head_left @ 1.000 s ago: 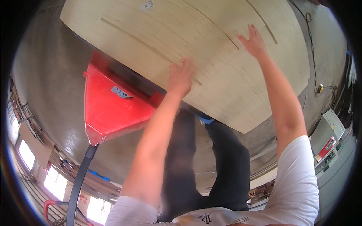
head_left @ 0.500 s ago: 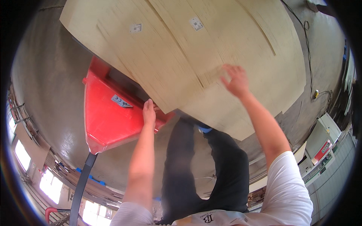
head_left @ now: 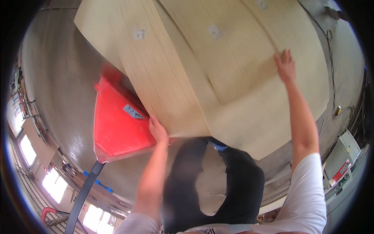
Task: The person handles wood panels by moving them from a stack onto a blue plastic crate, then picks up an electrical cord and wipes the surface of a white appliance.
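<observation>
Pale wooden panels lie in a stack in front of me. My left hand [head_left: 158,130] grips the near left edge of the left wooden panel [head_left: 163,85], its fingers partly hidden by that edge. On the right, my right hand [head_left: 286,66] rests fingers down near the right edge of the middle wooden panel [head_left: 233,58], holding nothing that I can see. Small white labels [head_left: 139,34] sit on the panels. Beneath and left of the stack shows a red plastic housing [head_left: 119,123], close to my left hand.
A black bar [head_left: 85,195] runs down from the red housing. Cables [head_left: 331,70] trail over the grey floor at right, near a light cabinet [head_left: 341,160] with a red panel. Windows [head_left: 54,185] and shelving line the left side. My legs stand close below the stack.
The left panel has slid nearer and turned, its near corner now farther right. The middle panel lies angled apart from it. My right hand has moved right and farther away; my left stays at the edge.
</observation>
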The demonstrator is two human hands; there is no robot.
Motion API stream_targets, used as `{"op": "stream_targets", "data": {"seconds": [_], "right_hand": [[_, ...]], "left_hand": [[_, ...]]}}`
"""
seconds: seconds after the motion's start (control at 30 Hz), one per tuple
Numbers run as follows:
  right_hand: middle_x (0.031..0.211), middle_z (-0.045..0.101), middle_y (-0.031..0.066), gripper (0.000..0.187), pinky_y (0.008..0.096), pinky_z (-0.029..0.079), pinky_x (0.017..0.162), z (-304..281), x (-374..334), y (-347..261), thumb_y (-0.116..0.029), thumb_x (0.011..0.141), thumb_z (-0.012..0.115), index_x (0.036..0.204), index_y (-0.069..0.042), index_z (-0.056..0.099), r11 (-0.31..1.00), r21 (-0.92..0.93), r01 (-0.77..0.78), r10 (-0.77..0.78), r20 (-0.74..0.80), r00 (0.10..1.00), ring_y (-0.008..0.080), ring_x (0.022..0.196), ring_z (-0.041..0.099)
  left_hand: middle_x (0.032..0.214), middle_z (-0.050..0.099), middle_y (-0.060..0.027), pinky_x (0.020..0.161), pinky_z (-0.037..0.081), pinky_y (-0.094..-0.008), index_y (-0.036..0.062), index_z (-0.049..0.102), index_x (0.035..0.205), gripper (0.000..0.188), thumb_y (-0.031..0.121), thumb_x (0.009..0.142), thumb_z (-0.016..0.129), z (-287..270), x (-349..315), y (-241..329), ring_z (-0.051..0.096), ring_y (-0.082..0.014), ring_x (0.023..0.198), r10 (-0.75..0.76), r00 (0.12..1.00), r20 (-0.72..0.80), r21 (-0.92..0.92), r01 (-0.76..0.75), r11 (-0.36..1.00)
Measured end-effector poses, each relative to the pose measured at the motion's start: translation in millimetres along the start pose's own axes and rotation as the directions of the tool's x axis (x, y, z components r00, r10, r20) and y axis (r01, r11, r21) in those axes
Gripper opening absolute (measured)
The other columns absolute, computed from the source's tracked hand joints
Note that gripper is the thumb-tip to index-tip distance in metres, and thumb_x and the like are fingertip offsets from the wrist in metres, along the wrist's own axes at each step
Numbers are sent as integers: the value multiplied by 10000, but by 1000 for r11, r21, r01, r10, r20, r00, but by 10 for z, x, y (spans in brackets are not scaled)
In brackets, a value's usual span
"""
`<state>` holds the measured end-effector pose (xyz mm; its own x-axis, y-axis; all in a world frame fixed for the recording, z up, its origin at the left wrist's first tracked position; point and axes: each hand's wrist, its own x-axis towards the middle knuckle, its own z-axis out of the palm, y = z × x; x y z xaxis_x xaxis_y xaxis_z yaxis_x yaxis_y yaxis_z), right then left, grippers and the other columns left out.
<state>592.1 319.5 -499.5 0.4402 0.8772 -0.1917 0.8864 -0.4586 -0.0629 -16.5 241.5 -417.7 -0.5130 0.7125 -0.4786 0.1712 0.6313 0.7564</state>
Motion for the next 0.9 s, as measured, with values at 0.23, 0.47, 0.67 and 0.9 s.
{"op": "stream_targets", "data": {"seconds": [0.23,0.47,0.67,0.9], "right_hand": [[1520,388,156,693,440,347,1109,-730,-1253,-1036,-537,947,514,1452,-74,414,912,409,2,-176,388,905,367,1347,408],[1483,411,211,894,442,382,1083,-255,-855,-368,-532,822,700,1479,-48,334,954,222,-199,202,12,979,370,1346,409],[1423,454,233,941,440,402,1062,-441,-963,-539,-600,761,728,1438,-32,404,970,202,-138,105,166,980,365,1319,439],[1320,536,205,894,407,470,960,-387,-1014,-506,-603,732,752,1368,-26,505,891,348,-292,204,267,942,311,1185,554]], "left_hand": [[1018,662,-161,856,468,-357,-42,595,1088,431,357,1040,440,689,-83,333,616,-247,946,56,996,72,178,-68,982],[792,578,-77,722,463,-331,4,569,970,345,334,912,648,1273,-2,384,537,-187,736,49,990,133,476,-107,873],[732,568,-57,652,455,-331,7,575,907,331,305,856,711,1355,-134,546,516,-162,671,132,965,225,375,-211,903],[807,617,-19,671,468,-312,10,618,944,324,302,863,732,1419,-18,572,536,-134,711,12,981,193,388,-88,918]]}}
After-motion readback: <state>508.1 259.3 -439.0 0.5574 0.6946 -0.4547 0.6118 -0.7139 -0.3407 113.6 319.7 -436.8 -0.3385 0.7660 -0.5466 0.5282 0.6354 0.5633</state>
